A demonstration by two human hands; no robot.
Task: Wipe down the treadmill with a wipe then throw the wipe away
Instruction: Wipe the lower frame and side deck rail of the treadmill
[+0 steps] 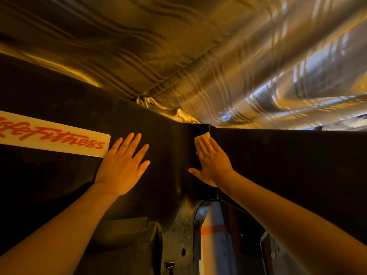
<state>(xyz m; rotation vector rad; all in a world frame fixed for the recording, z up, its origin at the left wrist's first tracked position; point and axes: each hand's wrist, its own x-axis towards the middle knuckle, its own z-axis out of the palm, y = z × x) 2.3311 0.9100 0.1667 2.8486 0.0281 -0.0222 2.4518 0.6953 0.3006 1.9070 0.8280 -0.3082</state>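
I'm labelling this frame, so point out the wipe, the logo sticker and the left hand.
wipe (203, 136), head view, the white corner showing past the right fingertips.
logo sticker (53, 136), head view, its lettered middle.
left hand (122, 167), head view, the back of the hand.

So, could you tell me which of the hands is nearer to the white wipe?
Right. The right hand presses flat on the wipe, which peeks out past its fingertips; the left hand rests apart, beside the logo sticker.
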